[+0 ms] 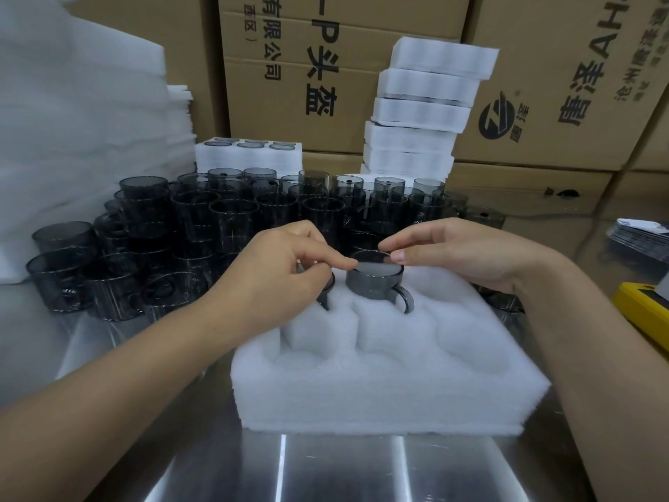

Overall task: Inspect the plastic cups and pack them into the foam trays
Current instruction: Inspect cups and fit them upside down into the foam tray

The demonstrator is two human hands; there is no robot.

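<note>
Two hands on one cup, back row of the tray.
Left hand (275, 273) and right hand (470, 255) each pinch the rim of a smoky cup (373, 286) from opposite sides. It stands upright in the back-middle pocket of the foam tray (380, 396), handle toward the camera. A second cup (328, 284), mostly hidden under the left hand, sits back-left. Loose cups (217, 219) crowd behind.

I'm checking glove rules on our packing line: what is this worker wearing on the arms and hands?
Nothing that shows. The left grip and right grip are bare hands, with no gloves, rings or finger cots. The left forearm and right forearm are uncovered right up to the frame edge: no sleeves, watch, bracelet or wrist strap in view.
</note>
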